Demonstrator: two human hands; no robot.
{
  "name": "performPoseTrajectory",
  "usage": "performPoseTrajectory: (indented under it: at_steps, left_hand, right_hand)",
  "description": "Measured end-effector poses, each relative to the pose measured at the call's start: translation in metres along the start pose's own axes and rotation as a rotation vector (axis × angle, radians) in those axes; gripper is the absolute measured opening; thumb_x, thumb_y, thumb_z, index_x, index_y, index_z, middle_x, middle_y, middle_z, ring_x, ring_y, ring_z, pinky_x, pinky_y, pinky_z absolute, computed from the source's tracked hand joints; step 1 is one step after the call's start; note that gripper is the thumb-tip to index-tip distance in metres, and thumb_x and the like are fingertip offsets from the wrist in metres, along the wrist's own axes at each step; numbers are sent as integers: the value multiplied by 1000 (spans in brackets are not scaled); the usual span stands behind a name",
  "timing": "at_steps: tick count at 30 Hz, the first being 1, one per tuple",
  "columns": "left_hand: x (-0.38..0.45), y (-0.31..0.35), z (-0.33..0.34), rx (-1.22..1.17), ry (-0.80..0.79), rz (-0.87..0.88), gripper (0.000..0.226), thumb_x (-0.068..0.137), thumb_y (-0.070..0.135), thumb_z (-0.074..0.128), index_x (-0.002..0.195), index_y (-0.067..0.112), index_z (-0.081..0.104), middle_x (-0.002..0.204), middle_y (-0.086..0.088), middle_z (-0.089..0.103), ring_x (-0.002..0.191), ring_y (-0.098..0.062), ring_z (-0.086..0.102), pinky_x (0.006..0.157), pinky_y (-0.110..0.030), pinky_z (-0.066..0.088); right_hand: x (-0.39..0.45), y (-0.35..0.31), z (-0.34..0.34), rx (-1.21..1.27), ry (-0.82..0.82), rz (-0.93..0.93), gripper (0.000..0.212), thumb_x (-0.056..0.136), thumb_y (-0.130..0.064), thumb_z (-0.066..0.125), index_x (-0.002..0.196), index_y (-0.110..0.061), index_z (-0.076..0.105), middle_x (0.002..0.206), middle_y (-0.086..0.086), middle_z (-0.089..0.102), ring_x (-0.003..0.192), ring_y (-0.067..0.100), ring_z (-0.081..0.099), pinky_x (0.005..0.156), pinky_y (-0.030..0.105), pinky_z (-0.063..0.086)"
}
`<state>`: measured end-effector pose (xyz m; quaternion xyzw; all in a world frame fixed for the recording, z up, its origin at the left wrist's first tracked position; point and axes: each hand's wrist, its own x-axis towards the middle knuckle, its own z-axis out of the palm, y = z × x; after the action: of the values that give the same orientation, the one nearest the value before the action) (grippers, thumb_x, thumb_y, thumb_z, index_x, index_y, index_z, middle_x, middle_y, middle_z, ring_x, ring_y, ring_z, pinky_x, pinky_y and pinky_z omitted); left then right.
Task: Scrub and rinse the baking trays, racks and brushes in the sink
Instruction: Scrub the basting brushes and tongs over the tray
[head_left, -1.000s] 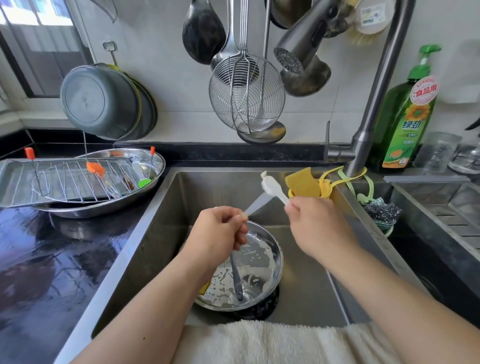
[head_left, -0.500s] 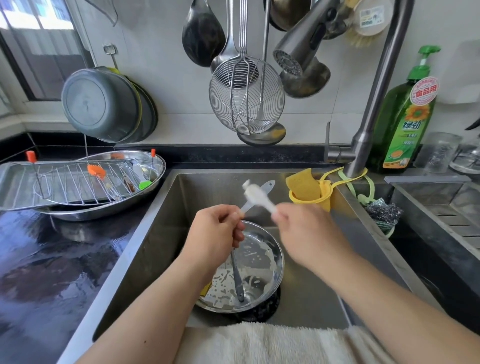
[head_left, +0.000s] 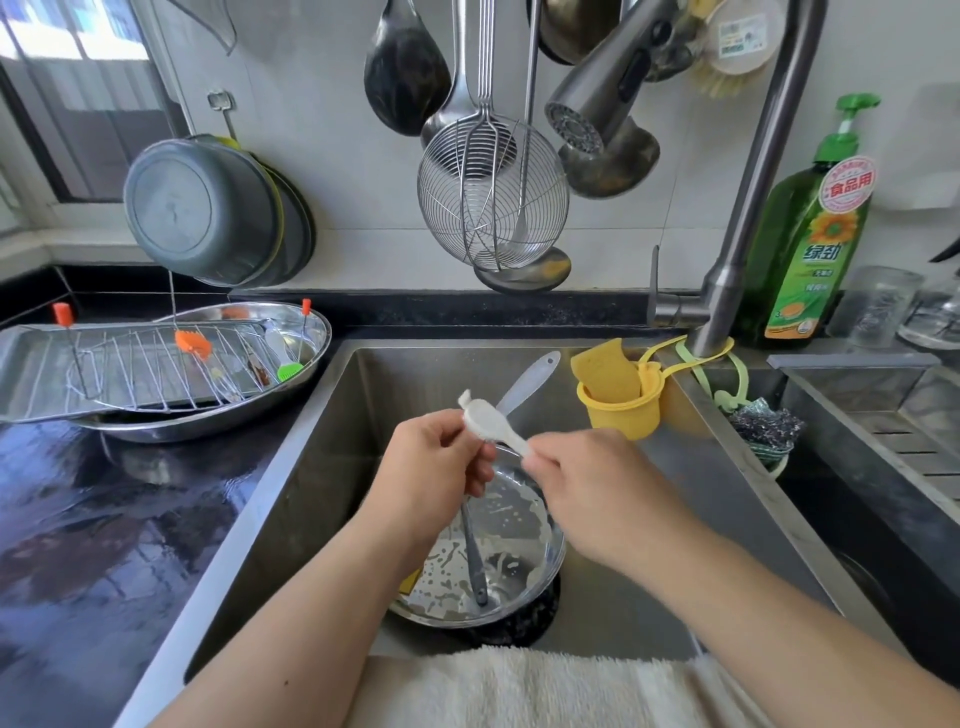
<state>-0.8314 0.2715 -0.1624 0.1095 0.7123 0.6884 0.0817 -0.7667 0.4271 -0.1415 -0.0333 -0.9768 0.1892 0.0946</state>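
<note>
Over the steel sink (head_left: 332, 447), my right hand (head_left: 587, 483) grips the handle of a small white brush (head_left: 488, 421). The fingertips of my left hand (head_left: 441, 457) touch the brush's head. That hand is also closed on a translucent grey-handled utensil (head_left: 532, 376), whose handle sticks up behind the brush. Below both hands sits a round steel pan (head_left: 524, 525) smeared with white residue, and a grey utensil (head_left: 475, 561) lies in it. On the left counter a wire rack (head_left: 156, 364) rests on a rectangular tray (head_left: 26, 374) over an oval steel dish (head_left: 317, 332), with an orange brush (head_left: 192, 345) and a green brush (head_left: 288, 371).
The faucet's spray head (head_left: 587, 119) hangs above the sink with no water running. A yellow sponge holder (head_left: 618, 410) and a steel scourer (head_left: 763, 426) hang at the sink's right rim, next to a green soap bottle (head_left: 810, 244). A towel (head_left: 519, 686) covers the front edge.
My right hand has carried the white brush left and down, so its head now meets my left fingers. The left hand has stayed over the pan.
</note>
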Motion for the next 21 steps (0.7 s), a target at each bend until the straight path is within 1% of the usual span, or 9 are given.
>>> performPoseTrajectory:
  at_steps: [5, 9, 10, 13, 14, 16, 18, 20, 21]
  left_hand:
    - [0, -2, 1, -39, -15, 9, 28, 107, 2, 50, 94, 6, 75, 75, -6, 63, 63, -14, 53, 58, -25, 47]
    - [0, -2, 0, -90, -60, -23, 29, 107, 1, 48, 92, 2, 73, 78, -9, 61, 64, -15, 50, 60, -26, 44]
    - [0, -2, -1, -96, -64, -25, 29, 107, 1, 47, 91, 3, 72, 79, -9, 61, 64, -15, 50, 60, -25, 44]
    - [0, -3, 1, -118, -60, -21, 26, 107, -1, 48, 99, 3, 73, 78, -6, 62, 62, -12, 52, 59, -24, 46]
    - [0, -3, 2, -120, -72, -22, 24, 106, -2, 48, 100, 2, 72, 78, -5, 63, 63, -11, 53, 59, -23, 47]
    - [0, -3, 3, -118, -103, -34, 26, 106, -6, 46, 100, 0, 70, 78, -6, 63, 65, -12, 55, 63, -23, 50]
    - [-1, -2, 2, -129, -117, -60, 30, 105, -11, 42, 101, 1, 69, 84, -9, 70, 75, -16, 66, 71, -22, 57]
    - [-1, -1, 2, -232, -133, -104, 36, 103, -17, 38, 110, 0, 69, 99, -13, 77, 95, -21, 75, 82, -25, 61]
    - [-2, 0, 2, -304, -144, -131, 38, 102, -19, 36, 116, -1, 67, 107, -16, 77, 104, -23, 75, 87, -27, 62]
  right_hand:
    - [13, 17, -8, 9, 153, 138, 40, 105, -35, 44, 67, -23, 38, 69, -2, 48, 64, 24, 47, 49, 35, 30]
    - [0, 2, 1, 29, 7, -12, 40, 103, -35, 47, 67, -20, 39, 67, 0, 48, 68, 30, 49, 54, 38, 35]
    - [1, 2, 1, 25, 6, -3, 41, 103, -36, 47, 66, -20, 38, 67, 0, 48, 69, 30, 49, 55, 38, 35]
    - [12, 16, -7, 8, 112, 108, 40, 104, -36, 45, 67, -22, 39, 68, -2, 49, 68, 28, 49, 54, 37, 35]
    - [12, 17, -6, 9, 124, 97, 40, 104, -36, 46, 67, -21, 39, 67, -1, 49, 67, 29, 50, 55, 38, 36]
    - [6, 11, 0, 14, 41, 12, 41, 103, -36, 48, 66, -21, 40, 66, 1, 50, 67, 29, 50, 55, 39, 37]
    - [1, 6, 4, 37, -35, -21, 42, 102, -36, 49, 65, -20, 39, 66, 1, 49, 68, 29, 50, 55, 39, 36]
    - [7, 14, 0, 16, 3, 37, 41, 102, -37, 49, 66, -19, 41, 67, 0, 49, 70, 30, 50, 56, 37, 36]
    - [9, 19, -3, 16, 32, 54, 40, 102, -37, 48, 67, -18, 43, 68, 0, 50, 71, 30, 51, 56, 37, 37]
